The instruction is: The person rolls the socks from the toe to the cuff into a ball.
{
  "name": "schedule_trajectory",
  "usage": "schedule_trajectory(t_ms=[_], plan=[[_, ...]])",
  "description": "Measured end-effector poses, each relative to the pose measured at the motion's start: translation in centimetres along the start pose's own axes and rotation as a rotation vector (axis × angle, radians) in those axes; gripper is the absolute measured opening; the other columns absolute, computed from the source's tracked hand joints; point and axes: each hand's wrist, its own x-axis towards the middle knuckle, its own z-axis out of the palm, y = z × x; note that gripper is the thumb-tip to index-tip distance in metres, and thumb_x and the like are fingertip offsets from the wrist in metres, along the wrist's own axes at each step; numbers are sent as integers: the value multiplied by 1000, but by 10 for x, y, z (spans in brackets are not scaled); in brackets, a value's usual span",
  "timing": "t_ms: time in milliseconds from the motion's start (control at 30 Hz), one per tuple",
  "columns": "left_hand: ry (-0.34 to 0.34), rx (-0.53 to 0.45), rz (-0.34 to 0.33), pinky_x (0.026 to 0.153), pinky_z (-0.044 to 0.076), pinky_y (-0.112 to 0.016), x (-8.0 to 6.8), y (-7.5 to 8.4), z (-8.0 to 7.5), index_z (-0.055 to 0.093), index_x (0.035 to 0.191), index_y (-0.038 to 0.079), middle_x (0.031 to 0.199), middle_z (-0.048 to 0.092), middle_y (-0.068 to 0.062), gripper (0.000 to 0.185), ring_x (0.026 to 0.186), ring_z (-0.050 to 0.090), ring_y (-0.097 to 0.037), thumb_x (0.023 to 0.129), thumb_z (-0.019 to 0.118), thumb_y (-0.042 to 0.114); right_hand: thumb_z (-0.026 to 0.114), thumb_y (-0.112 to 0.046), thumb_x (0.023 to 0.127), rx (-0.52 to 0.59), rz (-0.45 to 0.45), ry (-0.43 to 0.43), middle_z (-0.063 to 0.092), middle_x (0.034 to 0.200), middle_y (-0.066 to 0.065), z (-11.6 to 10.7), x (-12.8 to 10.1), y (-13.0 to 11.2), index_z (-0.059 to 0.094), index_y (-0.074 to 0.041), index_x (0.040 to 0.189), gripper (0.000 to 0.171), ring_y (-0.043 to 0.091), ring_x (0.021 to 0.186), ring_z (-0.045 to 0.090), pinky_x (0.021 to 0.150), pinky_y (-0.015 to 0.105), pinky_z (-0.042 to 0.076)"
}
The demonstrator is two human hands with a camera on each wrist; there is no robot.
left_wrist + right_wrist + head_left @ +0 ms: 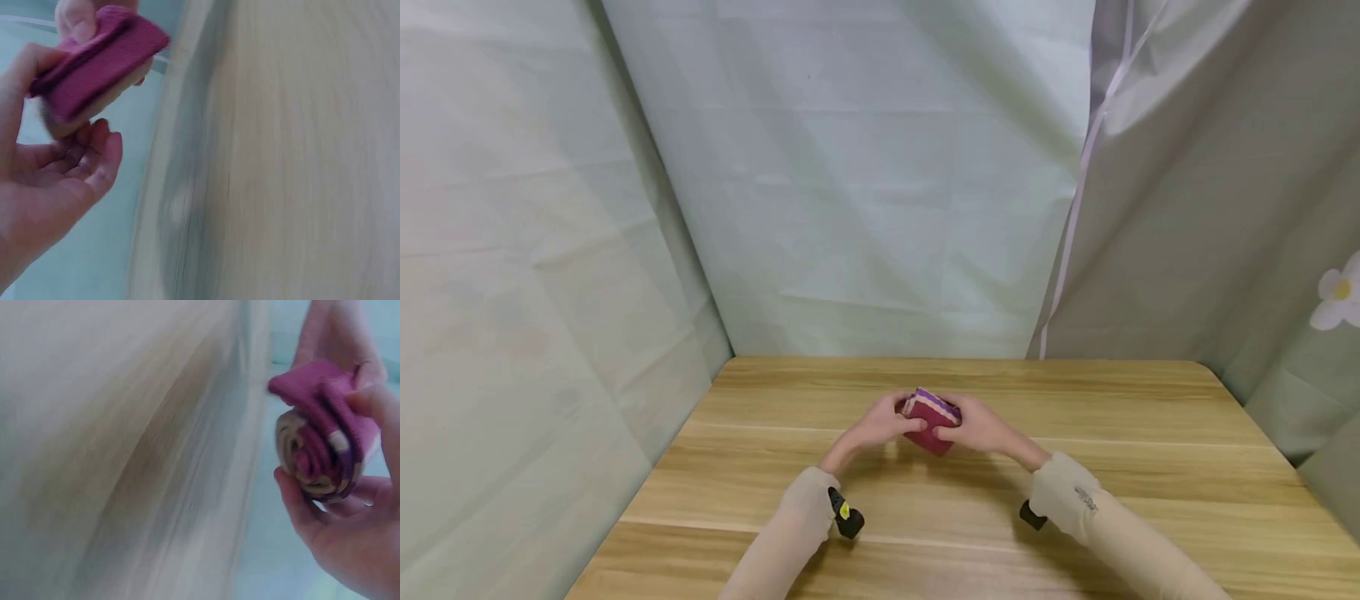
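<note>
Rolled cloth (931, 419), magenta with purple and cream layers showing, sits between both hands just above the middle of the wooden table (1075, 500), a little toward the far side. Left hand (880, 425) comes in from the left, fingers curled round that end of the bundle, thumb lying across the near face. Right hand (981, 427) mirrors it from the right, thumb pressed on the front, fingers wrapped behind. So 2 hands, both gripping the same roll, thumbs almost meeting on its near side.

Over to the left wrist view: the cloth (94, 65) shows as a thick magenta pad with a tan underside, pinched near the top of the frame, the left hand's (56, 181) lower fingers loosely bent below it, and a fingertip of the other hand on the cloth's top edge. The tabletop is a blur on the right of that picture.

Right wrist view now: the roll (322, 450) is seen end-on, a tight spiral of cream, pink and purple, with a magenta flap folded over the top. The right hand (350, 531) cups it from underneath, a finger crossing the front.

Pale sleeves (1078, 492) cover both forearms, each with a small black wrist device (846, 513). Pale green fabric (880, 192) hangs behind the table, a grey drape (1195, 192) to the right.
</note>
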Motion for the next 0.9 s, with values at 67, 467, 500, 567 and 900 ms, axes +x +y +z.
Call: schedule_trajectory(t_ms=[67, 467, 500, 567, 900], plan=[[-6, -92, -3, 83, 53, -32, 1, 2, 1, 50, 132, -3, 116, 62, -17, 52, 99, 60, -17, 91, 65, 25, 66, -21, 90, 122, 24, -3, 65, 112, 18, -3, -1, 0, 49, 4, 134, 53, 17, 89, 63, 70, 29, 56], [60, -313, -54, 87, 49, -46, 5, 7, 6, 58, 124, 0, 106, 66, -8, 45, 88, 58, -11, 88, 71, 23, 46, -23, 101, 622, 173, -88, 62, 118, 22, -13, -6, -5, 43, 13, 135, 50, 12, 92, 62, 81, 28, 52], [69, -319, -58, 88, 50, -46, 5, 7, 7, 58, 125, 0, 107, 66, -9, 46, 89, 58, -11, 88, 71, 24, 45, -24, 101, 608, 162, -93, 62, 120, 23, -14, -7, -7, 43, 14, 135, 50, 12, 94, 62, 83, 29, 52], [82, -345, -64, 92, 49, -47, 4, 7, 7, 57, 126, 0, 111, 66, -11, 48, 92, 59, -11, 88, 71, 25, 44, -27, 103, 526, 142, -68, 61, 122, 24, -14, -8, -11, 46, 11, 135, 49, 14, 97, 61, 85, 33, 51], [92, -350, -13, 87, 55, -31, 5, 11, 12, 49, 135, 2, 126, 60, -17, 59, 108, 62, -18, 85, 74, 23, 63, -23, 94, 105, 15, 321, 65, 111, 17, -11, -12, -36, 59, 2, 128, 43, 21, 86, 66, 65, 24, 56]])
